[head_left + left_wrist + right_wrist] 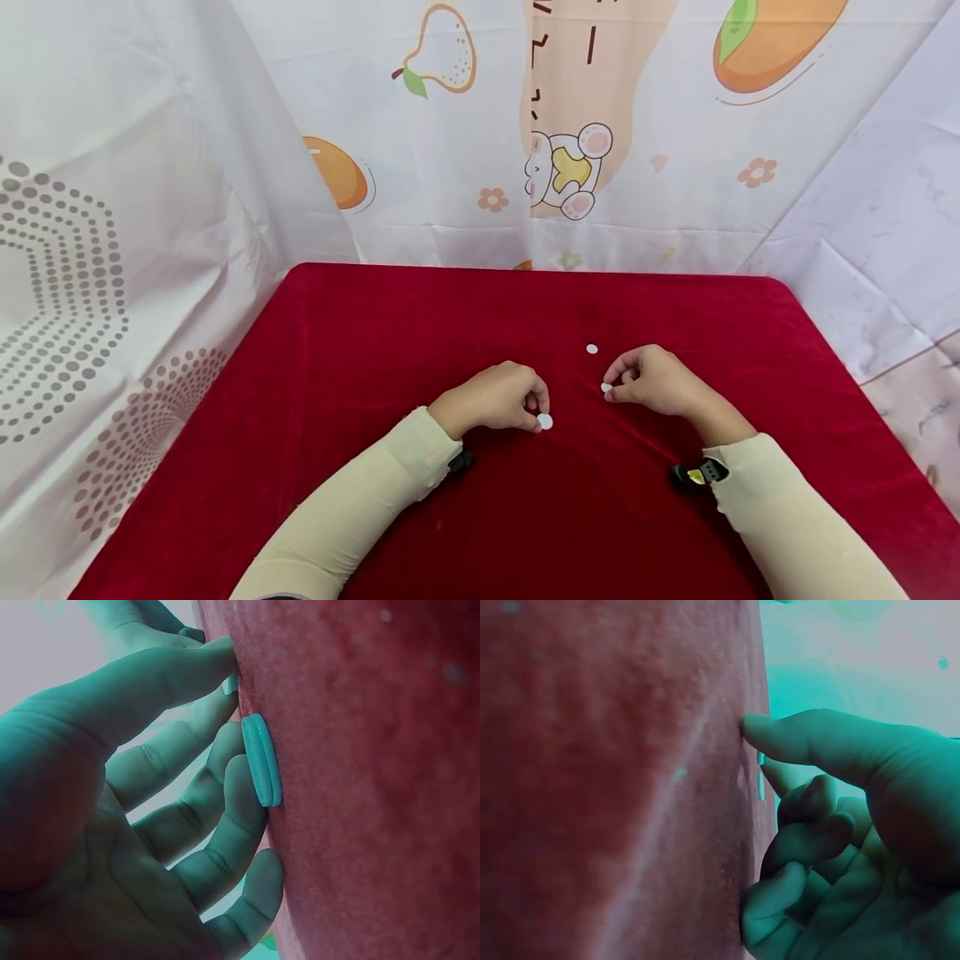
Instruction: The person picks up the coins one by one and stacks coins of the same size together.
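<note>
In the head view my left hand [501, 396] is low over the red cloth, thumb and index finger pinching a small white disc [545, 421]. In the left wrist view a sliver of a disc [230, 684] shows between thumb and index finger. Two thin discs [261, 760], stacked face to face, stand out beside the curled middle and ring fingertips; whether those fingers hold them I cannot tell. My right hand [654, 382] pinches another white disc [606, 387] at the cloth, its other fingers curled in. Just beyond it a third white disc [592, 349] lies flat.
A red velvet cloth [405, 325] covers the table. White printed curtains [442, 167] hang behind the far edge and at both sides. Small dark wrist cameras [697, 475] sit under both pale sleeves.
</note>
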### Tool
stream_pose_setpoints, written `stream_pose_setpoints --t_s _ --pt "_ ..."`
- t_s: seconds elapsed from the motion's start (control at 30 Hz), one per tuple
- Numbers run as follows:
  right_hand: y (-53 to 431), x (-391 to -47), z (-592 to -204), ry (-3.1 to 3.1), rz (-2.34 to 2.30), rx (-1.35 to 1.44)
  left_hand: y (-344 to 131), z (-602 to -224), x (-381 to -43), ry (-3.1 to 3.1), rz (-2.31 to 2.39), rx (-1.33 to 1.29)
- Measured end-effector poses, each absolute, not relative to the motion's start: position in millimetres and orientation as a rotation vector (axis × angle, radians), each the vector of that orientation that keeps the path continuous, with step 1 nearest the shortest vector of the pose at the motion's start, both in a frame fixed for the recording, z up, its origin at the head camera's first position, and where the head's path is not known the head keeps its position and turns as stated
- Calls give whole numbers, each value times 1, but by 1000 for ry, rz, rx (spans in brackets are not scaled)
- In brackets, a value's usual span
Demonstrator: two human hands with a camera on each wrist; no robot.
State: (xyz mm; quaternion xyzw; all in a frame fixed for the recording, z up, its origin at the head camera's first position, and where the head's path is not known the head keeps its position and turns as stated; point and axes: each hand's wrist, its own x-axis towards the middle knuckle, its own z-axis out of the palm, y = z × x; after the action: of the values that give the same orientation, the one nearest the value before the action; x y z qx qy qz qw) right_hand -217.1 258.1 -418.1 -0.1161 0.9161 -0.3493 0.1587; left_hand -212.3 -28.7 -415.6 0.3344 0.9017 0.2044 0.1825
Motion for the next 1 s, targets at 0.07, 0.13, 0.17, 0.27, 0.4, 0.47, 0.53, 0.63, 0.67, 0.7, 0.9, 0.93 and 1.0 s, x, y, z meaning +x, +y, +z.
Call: stream_pose_setpoints --t_s 0.07,0.13,0.17,0.27,0.4,0.47,0.53,0.63,0.67,0.7,0.9,0.93,1.0 --pt "258 -215 -418 2622 -996 -349 -28 -416 -212 2546 577 943" --pt "257 -211 -417 2620 -1004 -363 -28 -415 -213 2547 576 942" --pt "257 -210 -416 2619 -1006 -369 -28 -416 -213 2547 575 941" --pt "256 -205 -415 2618 -1006 -387 -27 -416 -213 2547 574 939" --pt "255 -200 -416 2621 -997 -395 -27 -416 -212 2547 564 937" --pt "254 -198 -416 2621 -994 -399 -27 -415 -212 2548 558 931" --pt "254 -196 -416 2615 -995 -406 -27 -416 -212 2548 552 930" --pt "253 -193 -417 2604 -1000 -411 -27 -416 -212 2549 551 926" --pt "253 -192 -417 2600 -1003 -415 -27 -416 -211 2549 551 927" --pt "253 -192 -417 2598 -1003 -419 -27 -416 -211 2549 552 927" --pt "252 -187 -417 2562 -1014 -447 -27 -415 -212 2551 550 931" --pt "251 -186 -417 2551 -1017 -453 -27 -415 -212 2551 549 930" --pt "250 -184 -417 2537 -1013 -472 -27 -415 -212 2552 548 932"
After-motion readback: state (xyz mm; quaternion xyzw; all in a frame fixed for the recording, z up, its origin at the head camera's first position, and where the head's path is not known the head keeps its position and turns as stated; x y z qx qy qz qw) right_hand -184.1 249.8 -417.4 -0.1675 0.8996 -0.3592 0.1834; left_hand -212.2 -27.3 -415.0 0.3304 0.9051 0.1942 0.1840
